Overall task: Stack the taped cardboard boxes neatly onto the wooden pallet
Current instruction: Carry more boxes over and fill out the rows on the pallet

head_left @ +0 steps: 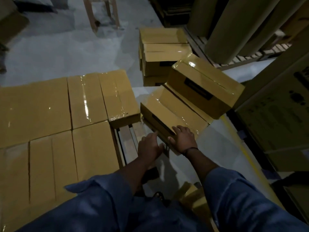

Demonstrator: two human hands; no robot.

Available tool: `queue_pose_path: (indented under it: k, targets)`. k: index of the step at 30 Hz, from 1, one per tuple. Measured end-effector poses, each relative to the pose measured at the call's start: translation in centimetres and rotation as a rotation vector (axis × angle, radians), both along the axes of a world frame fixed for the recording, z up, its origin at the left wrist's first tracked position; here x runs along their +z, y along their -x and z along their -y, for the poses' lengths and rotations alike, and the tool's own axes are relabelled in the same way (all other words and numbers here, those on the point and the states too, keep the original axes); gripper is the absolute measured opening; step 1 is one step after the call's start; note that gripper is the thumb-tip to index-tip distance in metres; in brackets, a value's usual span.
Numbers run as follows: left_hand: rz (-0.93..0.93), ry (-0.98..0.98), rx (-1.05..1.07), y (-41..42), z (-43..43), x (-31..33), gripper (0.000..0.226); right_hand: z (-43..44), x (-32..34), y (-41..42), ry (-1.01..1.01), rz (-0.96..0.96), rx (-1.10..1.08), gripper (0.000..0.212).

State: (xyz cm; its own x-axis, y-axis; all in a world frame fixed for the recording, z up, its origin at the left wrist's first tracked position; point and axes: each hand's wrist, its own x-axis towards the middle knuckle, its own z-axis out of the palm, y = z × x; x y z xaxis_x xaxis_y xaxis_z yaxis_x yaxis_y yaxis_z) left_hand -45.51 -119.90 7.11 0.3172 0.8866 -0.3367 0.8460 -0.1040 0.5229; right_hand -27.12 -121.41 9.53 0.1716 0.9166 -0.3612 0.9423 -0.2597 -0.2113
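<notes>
Several taped cardboard boxes (50, 118) lie in tight rows on the wooden pallet (127, 139), whose bare slats show at its right edge. Right of the pallet a tilted taped box (168, 114) rests on the floor. My right hand (183, 139) lies on its near top corner, fingers spread over the edge. My left hand (149, 146) reaches toward the box's near left side, fingers extended; whether it touches is unclear. Another tilted box (205, 86) leans on the far side of that box.
A pile of more boxes (160, 52) stands farther back on the floor. Large paper rolls (237, 27) and tall dark cartons (275, 114) close off the right side. A wooden stool (102, 12) stands at the back. A yellow floor line (247, 154) runs at the right.
</notes>
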Motion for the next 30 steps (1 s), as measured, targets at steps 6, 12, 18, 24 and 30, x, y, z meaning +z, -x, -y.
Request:
queue_pose_path:
  k: [6, 12, 18, 24, 30]
  targets:
    - [0.020, 0.007, -0.002, -2.4, -5.8, -0.1, 0.069, -4.1, 0.1, -2.3, 0.006, 0.009, -0.039, 0.060]
    - [0.091, 0.013, 0.042, -4.7, -9.4, -1.4, 0.065, -9.4, -1.1, -5.5, 0.014, 0.019, -0.013, 0.058]
    - [0.095, 0.067, 0.138, -9.8, -12.4, -4.5, 0.053, -16.2, -4.6, -11.6, 0.037, 0.014, 0.048, 0.057]
    - [0.030, 0.223, 0.380, -18.8, -15.4, -12.7, 0.067, -23.7, -12.5, -20.5, 0.188, 0.027, 0.218, 0.066]
    - [-0.083, 0.242, 0.553, -27.3, -18.6, -19.9, 0.070, -30.9, -22.0, -27.5, 0.303, 0.079, 0.535, 0.063]
